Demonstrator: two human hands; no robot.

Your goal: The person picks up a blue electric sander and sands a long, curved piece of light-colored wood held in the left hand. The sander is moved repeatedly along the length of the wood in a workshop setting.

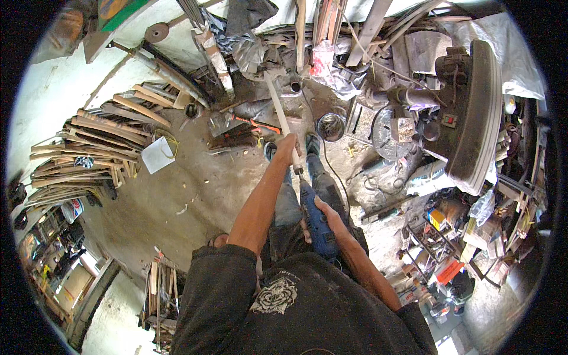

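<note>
The right hand (331,214) is curling around the body of a blue power drill (320,228), its fingers bent close against the casing, with some fingertips showing on the far side. The left hand (288,148) is closing around a long, pale, tapering rod (277,103), gripping it near its thicker end, a little way ahead of the drill. That end is meeting the chuck (300,172), so drill and rod are forming nearly one line, pointing away from the person and slightly leftward. Whether the chuck is turning, I cannot tell.

Below the hands, the person's two sandalled feet are resting on the floor (177,207), one on each side of the rod. Just beyond the right foot, a round metal container (331,139) is standing with small items inside. A dark cord (331,167) is running along the floor on the right. To the left of the rod, a long orange-and-black tool (257,123) is lying near other scattered pieces.

Farther left, a white sheet (158,155) is lying beside a large stack of wooden strips (100,142), which is leaning near the wall. On the right, a round metal disc (387,142) is sitting near a big machine (473,118) with a curved, dark housing and a red switch. At the far end, planks (300,35) and plastic sheeting (248,53) are crowding together.
</note>
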